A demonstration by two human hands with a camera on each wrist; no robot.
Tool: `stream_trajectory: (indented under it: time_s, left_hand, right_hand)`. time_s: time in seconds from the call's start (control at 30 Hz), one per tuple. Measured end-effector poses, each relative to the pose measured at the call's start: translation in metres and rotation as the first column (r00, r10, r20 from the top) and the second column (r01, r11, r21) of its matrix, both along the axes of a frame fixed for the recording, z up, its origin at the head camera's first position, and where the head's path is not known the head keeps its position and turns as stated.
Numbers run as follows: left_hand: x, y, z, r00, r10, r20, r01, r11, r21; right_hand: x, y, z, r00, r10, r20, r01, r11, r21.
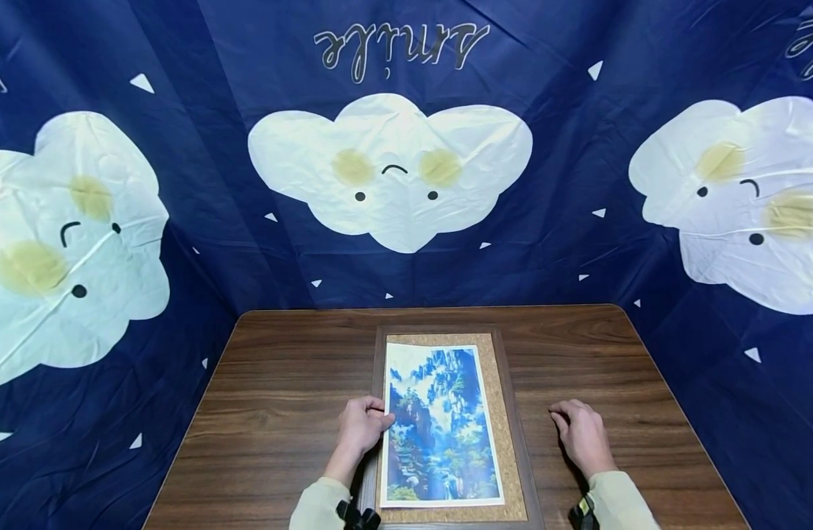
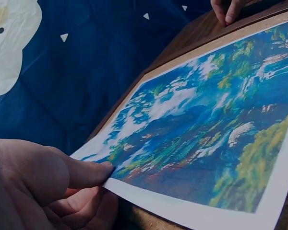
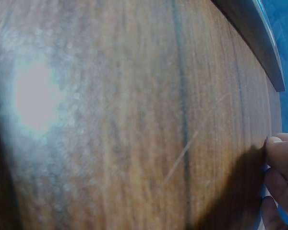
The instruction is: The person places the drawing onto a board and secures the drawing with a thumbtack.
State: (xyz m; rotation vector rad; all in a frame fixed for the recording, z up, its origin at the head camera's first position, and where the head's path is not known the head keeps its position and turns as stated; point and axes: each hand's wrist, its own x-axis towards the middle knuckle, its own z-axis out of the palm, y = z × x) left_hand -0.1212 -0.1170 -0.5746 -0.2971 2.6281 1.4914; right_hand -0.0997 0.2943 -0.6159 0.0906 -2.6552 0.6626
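A printed landscape picture with a white border lies over a cork board in a brown frame. My left hand pinches the picture's left edge between thumb and fingers; the left wrist view shows that edge of the paper lifted off the cork. To the right of the board, my right hand is low over the table with its fingers curled. A tiny red thing shows at its fingertips in the left wrist view. Its kind is too small to tell, and the right wrist view mostly hides it.
The board stands on a brown wood-grain table. Dark blue curtains with white cloud faces close in the back and both sides. The board's raised frame appears at the upper right of the right wrist view.
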Motion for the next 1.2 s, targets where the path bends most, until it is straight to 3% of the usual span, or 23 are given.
stream_trajectory:
  time_s: [0.3,0.6,1.2]
  left_hand:
    - [-0.006,0.003,0.000,1.000,-0.019,-0.004,0.019,0.997,-0.078]
    - [-0.008,0.009,0.002,1.000,0.013,0.004,-0.012,0.988,-0.156]
    - [-0.011,0.016,-0.003,1.000,0.029,0.003,-0.028,0.984,-0.173]
  right_hand:
    - [-0.001,-0.002,-0.005,1.000,-0.006,-0.020,0.006,1.000,-0.006]
    - [-0.002,-0.001,-0.007,0.999,-0.013,-0.033,0.013,1.000,-0.006]
    - [-0.001,0.000,-0.008,1.000,-0.009,-0.025,0.009,1.000,-0.006]
